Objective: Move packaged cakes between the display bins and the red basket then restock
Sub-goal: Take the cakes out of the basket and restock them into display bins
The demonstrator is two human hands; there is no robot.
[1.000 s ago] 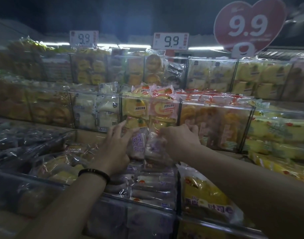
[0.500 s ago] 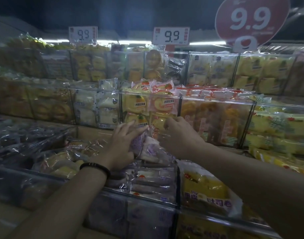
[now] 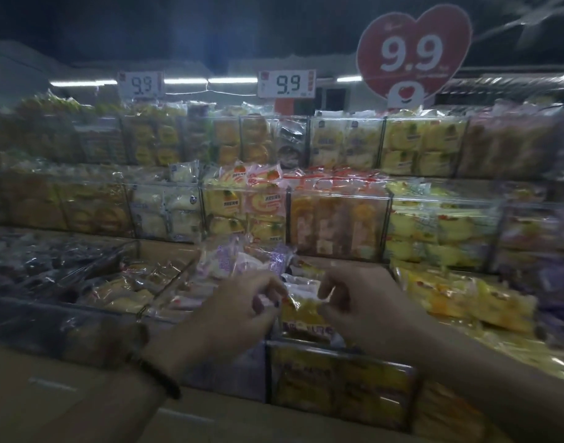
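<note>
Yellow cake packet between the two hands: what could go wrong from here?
1. The left hand and right hand seem to pinch the yellow packet by its thin wrapper. It may tear or slip, though blur hides the exact grip.
2. The purple packets lie heaped loosely just behind it, and a nudge could topple them.
3. The light is dim, so a packet might end up among the wrong kind.
</note>
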